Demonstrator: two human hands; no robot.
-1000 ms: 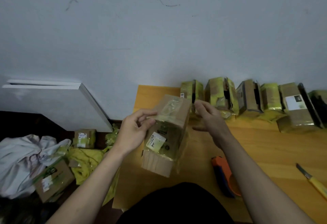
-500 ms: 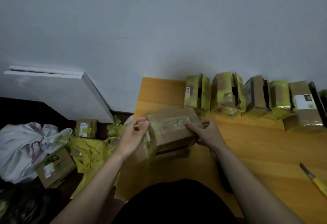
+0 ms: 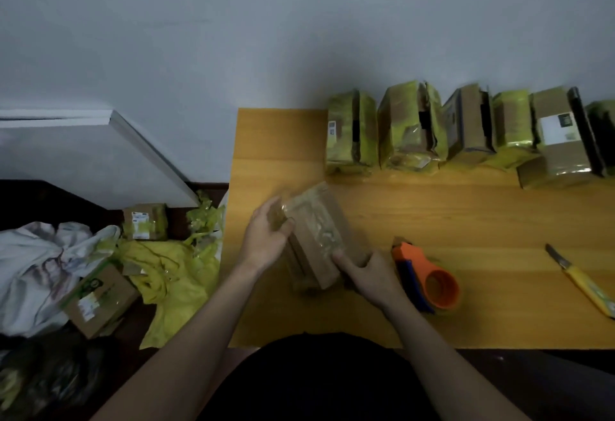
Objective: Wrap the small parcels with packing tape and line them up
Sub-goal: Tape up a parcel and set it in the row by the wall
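A brown cardboard parcel [image 3: 319, 237] with clear tape across its top lies tilted on the wooden table [image 3: 466, 214]. My left hand [image 3: 266, 237] grips its far left end, thumb over the taped edge. My right hand [image 3: 366, 270] holds its near right corner with curled fingers. An orange and blue tape dispenser [image 3: 429, 279] lies on the table just right of my right hand. Several taped parcels [image 3: 412, 127] stand in a row along the wall at the back.
A yellow utility knife [image 3: 582, 280] lies at the right edge. Left of the table, on the floor, are two more small boxes [image 3: 144, 222] [image 3: 98, 299], yellow wrapping scraps [image 3: 173, 274], white cloth [image 3: 36, 267] and a white board [image 3: 100, 154] leaning on the wall.
The parcel came down from in front of me onto the table and was turned so its long side runs front to back. Both hands shifted their hold; the dispenser is uncovered again.
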